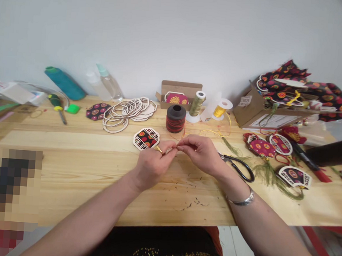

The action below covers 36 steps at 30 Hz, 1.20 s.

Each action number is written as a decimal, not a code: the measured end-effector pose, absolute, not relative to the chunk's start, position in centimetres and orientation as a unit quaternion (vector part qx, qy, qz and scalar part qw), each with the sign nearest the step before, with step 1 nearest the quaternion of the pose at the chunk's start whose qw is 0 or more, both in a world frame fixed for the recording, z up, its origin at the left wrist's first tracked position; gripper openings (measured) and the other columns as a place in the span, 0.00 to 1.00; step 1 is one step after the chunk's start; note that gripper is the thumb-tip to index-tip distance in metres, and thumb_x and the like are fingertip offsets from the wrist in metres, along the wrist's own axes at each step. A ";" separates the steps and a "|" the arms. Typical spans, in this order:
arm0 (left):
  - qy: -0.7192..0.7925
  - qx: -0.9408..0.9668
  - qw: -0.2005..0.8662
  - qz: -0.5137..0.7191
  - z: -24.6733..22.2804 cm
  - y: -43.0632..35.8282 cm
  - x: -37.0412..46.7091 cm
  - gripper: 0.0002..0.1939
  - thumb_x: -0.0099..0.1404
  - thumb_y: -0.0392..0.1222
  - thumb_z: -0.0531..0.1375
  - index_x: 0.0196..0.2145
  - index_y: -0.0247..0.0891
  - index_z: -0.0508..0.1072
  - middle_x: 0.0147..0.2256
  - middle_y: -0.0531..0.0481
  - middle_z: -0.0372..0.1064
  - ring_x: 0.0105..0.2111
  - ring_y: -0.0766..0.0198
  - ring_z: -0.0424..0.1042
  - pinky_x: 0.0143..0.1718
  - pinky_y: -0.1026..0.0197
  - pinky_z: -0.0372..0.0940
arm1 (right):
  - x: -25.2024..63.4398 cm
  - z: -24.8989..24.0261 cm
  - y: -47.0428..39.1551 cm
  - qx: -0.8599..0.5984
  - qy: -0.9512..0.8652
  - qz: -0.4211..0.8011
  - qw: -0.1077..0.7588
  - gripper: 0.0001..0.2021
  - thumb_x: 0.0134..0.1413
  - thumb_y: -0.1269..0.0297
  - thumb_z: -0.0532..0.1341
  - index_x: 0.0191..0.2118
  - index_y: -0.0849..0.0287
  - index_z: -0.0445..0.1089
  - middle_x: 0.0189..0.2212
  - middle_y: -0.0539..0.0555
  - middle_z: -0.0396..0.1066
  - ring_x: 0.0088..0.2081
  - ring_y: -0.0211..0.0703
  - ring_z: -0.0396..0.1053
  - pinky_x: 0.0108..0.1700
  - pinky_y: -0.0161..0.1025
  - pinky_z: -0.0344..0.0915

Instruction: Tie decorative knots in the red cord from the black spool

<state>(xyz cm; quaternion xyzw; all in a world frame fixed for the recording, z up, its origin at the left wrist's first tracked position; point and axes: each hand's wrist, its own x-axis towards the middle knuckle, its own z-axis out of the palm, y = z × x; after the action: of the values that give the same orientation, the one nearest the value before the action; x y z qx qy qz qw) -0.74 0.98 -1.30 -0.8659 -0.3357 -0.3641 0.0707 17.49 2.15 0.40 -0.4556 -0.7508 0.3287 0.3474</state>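
Observation:
My left hand [154, 162] and my right hand [200, 152] meet at the fingertips above the middle of the table. Both are pinched closed on a thin red thread [174, 147], of which little shows between the fingers. Behind them stands a dark spool wound with red cord [175, 119]. A white-framed ornament with patterned fabric [146, 138] lies just left of my left hand. Black-handled scissors [240, 167] lie to the right of my right hand, their blades partly hidden behind it.
Wooden frames [125, 113], a screwdriver [57, 106] and a teal thread cone [65, 83] lie at the left. Green [196, 104] and yellow [220, 109] spools stand behind. Right are a fabric-filled cardboard box [255, 110], tasselled ornaments [295, 176] and a marker [306, 155].

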 end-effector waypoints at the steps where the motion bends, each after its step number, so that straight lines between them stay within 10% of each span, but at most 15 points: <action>1: -0.332 -0.868 0.076 -0.362 -1.4 1.0 -0.8 0.12 0.64 0.33 0.53 0.40 0.37 0.75 0.39 0.45 0.76 0.31 0.66 0.74 0.24 0.67 0.61 | 17.5 0.3 2.2 -0.455 -0.758 0.317 0.344 0.06 0.55 0.68 0.59 0.34 0.58 0.74 0.30 0.51 0.74 0.31 0.37 0.68 0.34 0.35 0.62; 36: -0.346 -0.875 0.112 -0.320 -1.9 1.1 -0.7 0.11 0.64 0.33 0.54 0.38 0.36 0.75 0.38 0.46 0.75 0.25 0.68 0.70 0.22 0.65 0.56 | 17.3 0.3 2.1 -0.462 -0.808 0.222 0.290 0.07 0.58 0.69 0.56 0.34 0.61 0.71 0.30 0.54 0.73 0.32 0.38 0.67 0.35 0.35 0.60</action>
<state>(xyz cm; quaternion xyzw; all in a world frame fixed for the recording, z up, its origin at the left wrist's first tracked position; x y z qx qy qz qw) -0.73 1.09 -1.86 -0.8749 -0.3457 -0.3199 0.1123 17.28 2.14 0.26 -0.4625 -0.8078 0.2224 0.2900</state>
